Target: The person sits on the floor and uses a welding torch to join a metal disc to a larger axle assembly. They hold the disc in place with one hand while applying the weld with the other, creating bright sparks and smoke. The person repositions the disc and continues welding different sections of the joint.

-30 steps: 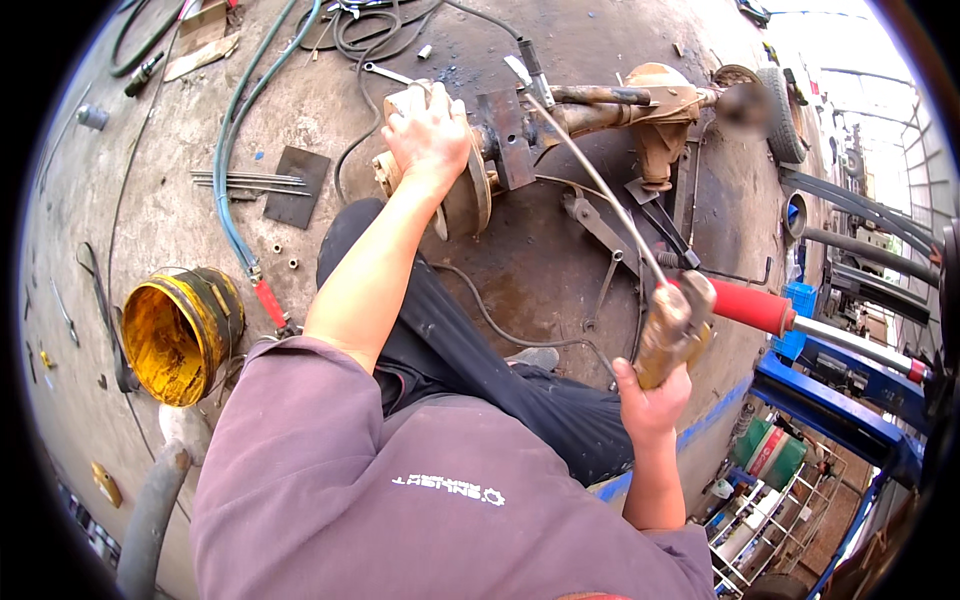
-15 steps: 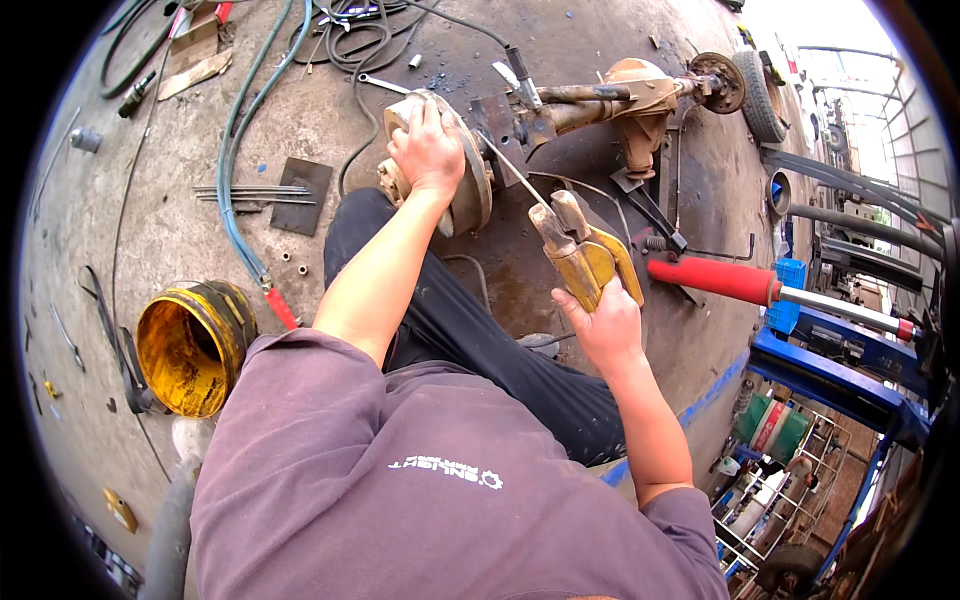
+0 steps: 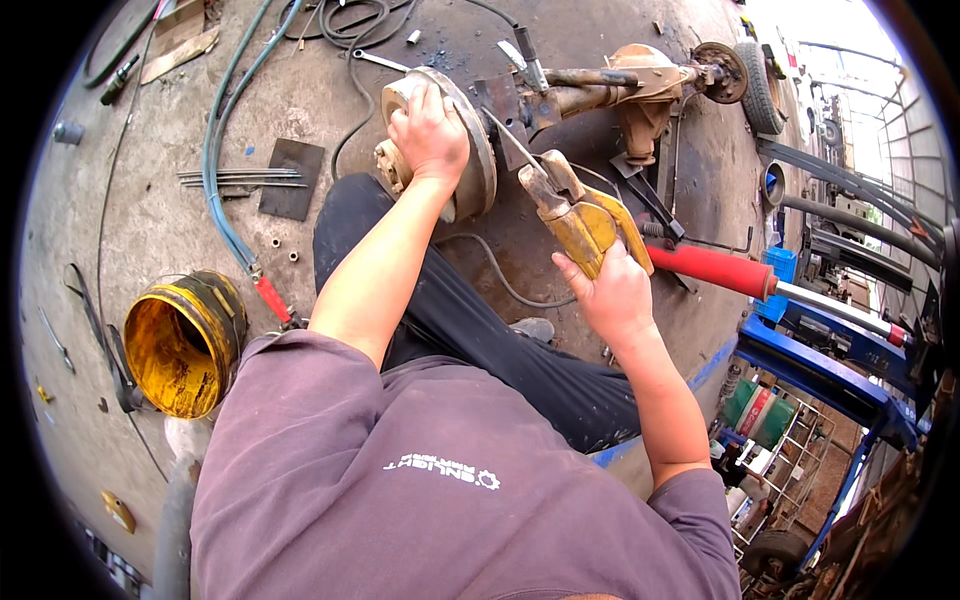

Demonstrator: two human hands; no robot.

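Note:
My left hand [image 3: 428, 130] rests on the rim of a round metal brake drum [image 3: 478, 160] at the near end of a rusty axle [image 3: 610, 85] lying on the concrete floor. My right hand [image 3: 612, 295] grips a yellow welding electrode holder [image 3: 575, 215]. A thin rod [image 3: 510, 145] clamped in its jaws points toward the drum and the plate behind it. My dark-trousered leg [image 3: 470, 320] stretches under both arms toward the drum.
A yellow bucket [image 3: 180, 345] lies on its side at the left. Blue hose [image 3: 225, 190], black cables, loose rods and a flat plate [image 3: 292, 178] lie on the floor. A red-handled jack [image 3: 715, 270] and blue frame [image 3: 820, 375] stand at the right.
My right hand has brought the electrode holder from low at the right up and forward toward the drum. My left hand stays on the drum.

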